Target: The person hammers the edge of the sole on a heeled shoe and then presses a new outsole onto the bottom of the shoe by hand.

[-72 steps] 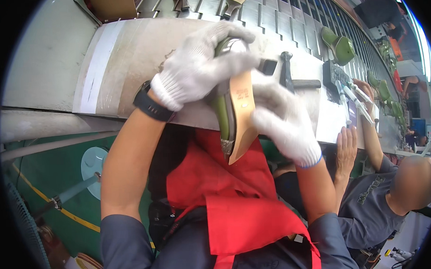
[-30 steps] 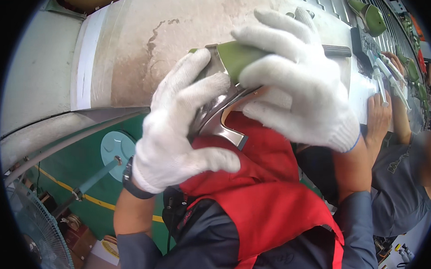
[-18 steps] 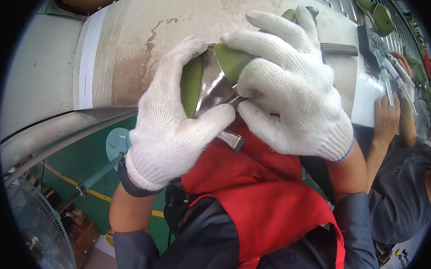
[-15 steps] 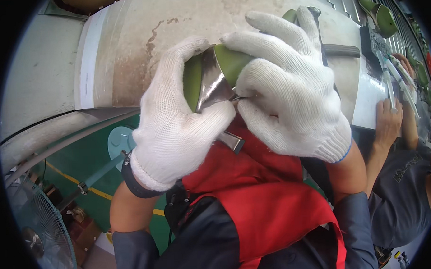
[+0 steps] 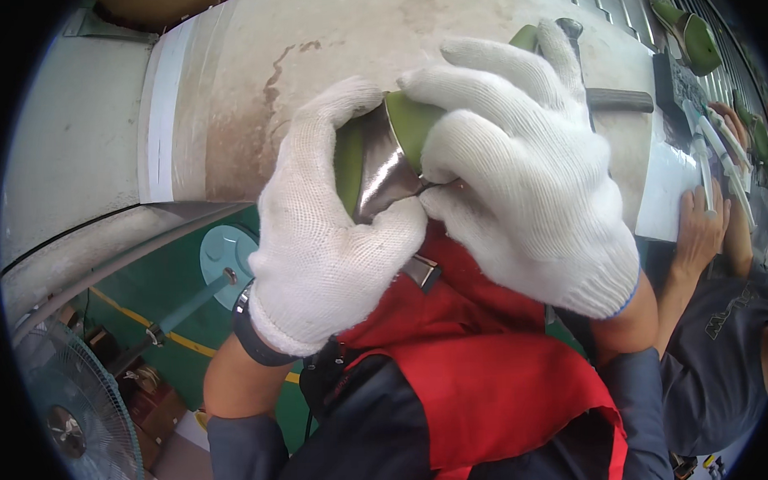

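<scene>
A green shoe last (image 5: 412,125) with a shiny silver strap (image 5: 383,168) across it is held between my hands above the table's near edge. My left hand (image 5: 329,233), in a white knit glove, wraps round the last's left side, thumb on the strap's lower part. My right hand (image 5: 526,184), gloved alike, pinches at the strap's right edge with thumb and index finger; its other fingers are stretched out. Whatever lies in the pinch is hidden. Below my left thumb a silvery piece with a dark end (image 5: 425,272) sticks out.
Beyond my right hand lie a metal tool head (image 5: 571,29), a dark handle (image 5: 620,100) and another green piece (image 5: 525,39). A black block (image 5: 679,86) and a co-worker's hands (image 5: 703,220) with white tubes are at right. A fan (image 5: 69,429) stands at lower left.
The view has shifted slightly, so everything sits a little lower and further right. My right thumb and index finger have drawn closer together at the strap's edge; my left hand keeps its hold.
</scene>
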The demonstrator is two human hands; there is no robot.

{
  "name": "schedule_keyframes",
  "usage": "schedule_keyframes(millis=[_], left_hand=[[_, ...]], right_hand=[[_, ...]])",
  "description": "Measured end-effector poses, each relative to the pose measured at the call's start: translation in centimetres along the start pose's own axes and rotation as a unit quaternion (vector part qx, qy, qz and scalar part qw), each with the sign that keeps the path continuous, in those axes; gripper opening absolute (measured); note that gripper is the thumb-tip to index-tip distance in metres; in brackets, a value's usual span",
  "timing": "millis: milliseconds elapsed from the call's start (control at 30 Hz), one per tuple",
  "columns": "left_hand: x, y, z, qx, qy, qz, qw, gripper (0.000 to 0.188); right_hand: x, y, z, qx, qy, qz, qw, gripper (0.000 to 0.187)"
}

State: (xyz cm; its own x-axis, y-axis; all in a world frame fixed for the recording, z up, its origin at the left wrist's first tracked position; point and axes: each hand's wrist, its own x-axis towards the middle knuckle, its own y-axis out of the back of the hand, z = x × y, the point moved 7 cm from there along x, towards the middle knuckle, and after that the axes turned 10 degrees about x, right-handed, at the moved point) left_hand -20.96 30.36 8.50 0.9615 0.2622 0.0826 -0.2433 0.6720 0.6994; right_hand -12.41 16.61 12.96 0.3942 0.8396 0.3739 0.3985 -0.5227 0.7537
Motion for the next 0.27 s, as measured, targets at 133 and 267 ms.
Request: schedule_keyframes(millis=[133,267], left_hand=[[0.2,0.1,-0.1,-0.009,-0.001,-0.002,1.000,0.073],[-0.2,-0.1,-0.2,0.004,-0.015,0.034,0.999,0.072]], right_hand=[[1.7,-0.2,-0.2,-0.054,-0.069,-0.066,0.994,0.035],[0.5,1.3,0.3,-0.012,-0.012,0.052,0.998,0.046]])
